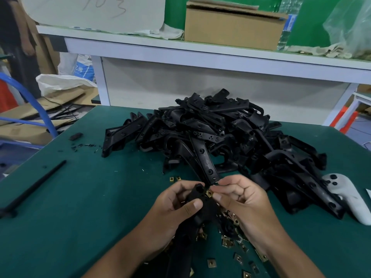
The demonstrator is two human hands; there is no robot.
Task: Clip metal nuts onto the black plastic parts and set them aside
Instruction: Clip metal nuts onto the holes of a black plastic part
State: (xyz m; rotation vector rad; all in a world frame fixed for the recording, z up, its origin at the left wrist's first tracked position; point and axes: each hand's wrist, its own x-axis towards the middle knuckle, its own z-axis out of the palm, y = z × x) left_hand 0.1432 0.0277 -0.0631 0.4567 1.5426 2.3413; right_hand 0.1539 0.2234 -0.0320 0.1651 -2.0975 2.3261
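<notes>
- The left hand is gripping a black part, fingers curled round its upper end and the thumb lying across its front.
- The right hand is pinching a brass-coloured nut between thumb and forefinger, holding it against the part's top edge, just beside a round hole.
- Whether the nut is already seated on the part is hard to tell, as the fingertips are covering most of it.
- The part's lower end is running down toward the bottom edge of the view, between the two forearms.
- Loose nuts are lying scattered on the green mat under and below the right wrist; two more are sitting just beyond the left hand.
- A big pile of black parts is lying heaped on the mat beyond the hands, well within reach.
- A white controller is resting at the pile's right edge, touching it.
- A thin black rod is lying slantwise on the mat's left side, well apart from the hands.
- Small black bits are lying strewn near the far left corner.
- A cardboard box is sitting on the white bench behind.
</notes>
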